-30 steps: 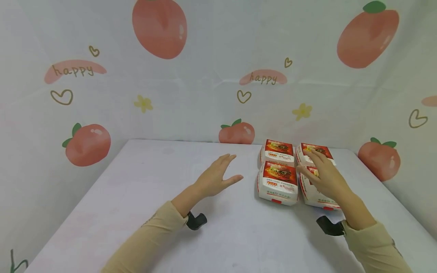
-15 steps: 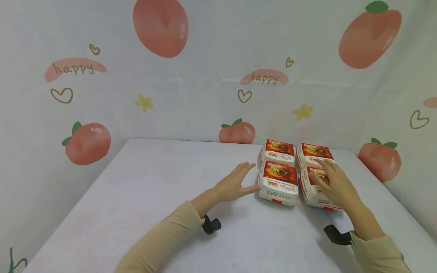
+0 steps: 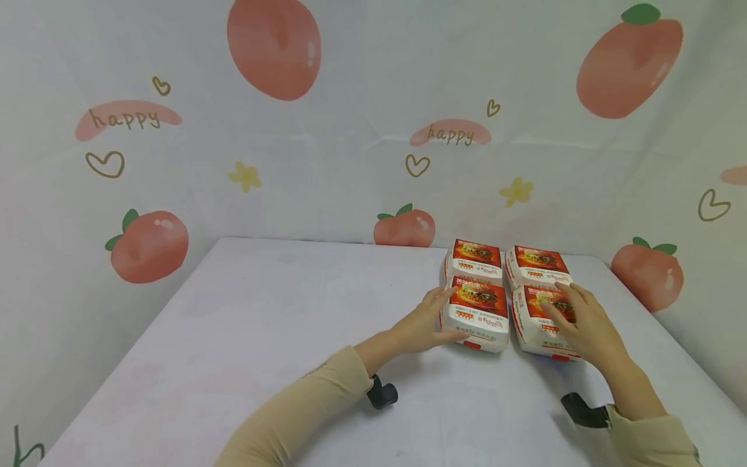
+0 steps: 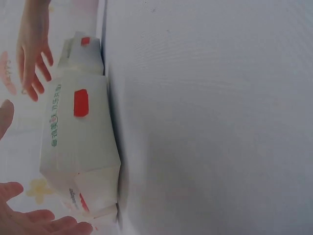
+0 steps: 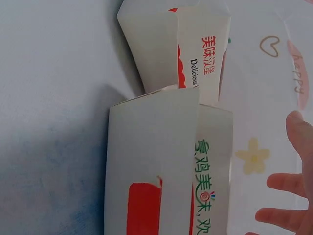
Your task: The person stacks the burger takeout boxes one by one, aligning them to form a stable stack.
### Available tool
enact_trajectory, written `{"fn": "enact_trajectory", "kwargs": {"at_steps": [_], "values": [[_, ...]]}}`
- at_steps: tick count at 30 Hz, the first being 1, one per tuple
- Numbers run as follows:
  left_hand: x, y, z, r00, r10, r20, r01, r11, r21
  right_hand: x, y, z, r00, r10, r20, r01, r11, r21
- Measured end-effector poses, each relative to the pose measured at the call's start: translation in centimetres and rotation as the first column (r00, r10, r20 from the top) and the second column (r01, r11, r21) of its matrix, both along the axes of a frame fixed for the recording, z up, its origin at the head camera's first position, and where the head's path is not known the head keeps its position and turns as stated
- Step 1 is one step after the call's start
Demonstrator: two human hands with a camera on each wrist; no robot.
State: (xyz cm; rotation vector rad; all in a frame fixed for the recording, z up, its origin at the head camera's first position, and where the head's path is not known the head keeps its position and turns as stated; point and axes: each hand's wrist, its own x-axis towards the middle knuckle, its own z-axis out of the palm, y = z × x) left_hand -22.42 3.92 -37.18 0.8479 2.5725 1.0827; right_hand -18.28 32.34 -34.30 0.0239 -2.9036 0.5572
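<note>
- One front-left carton (image 3: 478,316): white folded card, boxy with sloping walls; red burger picture on the lid, red tab and green characters at the front.
- One front-right carton (image 3: 538,331): same pattern, a narrow gap from its neighbour; my right wrist feed shows crisp creases and flat, smooth panels.
- Two rear cartons, back-left (image 3: 475,261) and back-right (image 3: 533,259), each just behind its front mate; all four sit flat at the table's right, far side.
- One left hand (image 3: 423,324): released, fingers extended and spread from the thumb, at the left side of the front-left carton; contact I cannot tell.
- One right hand (image 3: 592,331): released, fingers extended, over the right part of the front-right carton; my left wrist feed shows it raised above card level.
- Two beige cloth sleeves (image 3: 303,408), softly creased, with smooth black wrist mounts (image 3: 382,394).
- One white table covering (image 3: 327,298), matt, faintly blotched pink.
- One fabric backdrop (image 3: 338,181), lightly wrinkled, printed with round red fruit, hearts and yellow flowers.
</note>
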Motion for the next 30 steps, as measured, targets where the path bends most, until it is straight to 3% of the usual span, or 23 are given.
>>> {"fn": "enact_trajectory", "kwargs": {"at_steps": [6, 12, 22, 30], "values": [[0.0, 1.3, 0.0, 1.0, 0.009, 0.008, -0.009, 1.0, 0.007, 0.0, 0.4, -0.5, 0.999, -0.032, 0.012, 0.032, 0.999, -0.005], [-0.1, 2.2, -0.2, 0.999, 0.034, 0.03, -0.033, 0.999, -0.043, 0.1, 0.9, -1.0, 0.999, -0.048, -0.011, 0.047, 0.999, -0.019], [-0.2, 2.7, -0.7, 0.997, 0.062, 0.037, -0.059, 0.994, -0.087, 0.1, 1.6, -1.5, 0.998, -0.069, 0.014, 0.069, 0.997, -0.039], [-0.1, 2.6, -0.7, 0.999, 0.047, -0.015, -0.049, 0.99, -0.134, 0.2, 1.9, -1.9, 0.997, -0.075, 0.003, 0.075, 0.996, -0.046]]}}
